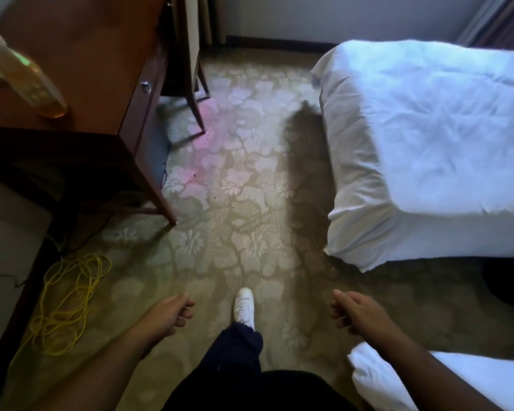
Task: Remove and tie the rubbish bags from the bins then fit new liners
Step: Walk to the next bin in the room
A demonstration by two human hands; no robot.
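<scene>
The left hand [172, 314] and right hand [355, 314] hang low over the patterned carpet [250, 203], each loosely curled and holding nothing, with a white shoe [244, 307] between them. A dark rounded shape [508, 281] (bin or not, impossible to tell) sits at the right edge, just beside the white bed [428, 143].

No wording we can read

We find one printed surface: the pale label on the bottle [30, 81] that stands on the wooden desk [101, 54]. It carries small marks, and a greenish patch sits nearer the neck, but motion blur smears it all and we can make out no letter, number or brand. The white shoe [244, 307] on the carpet shows us no legible logo either.
</scene>
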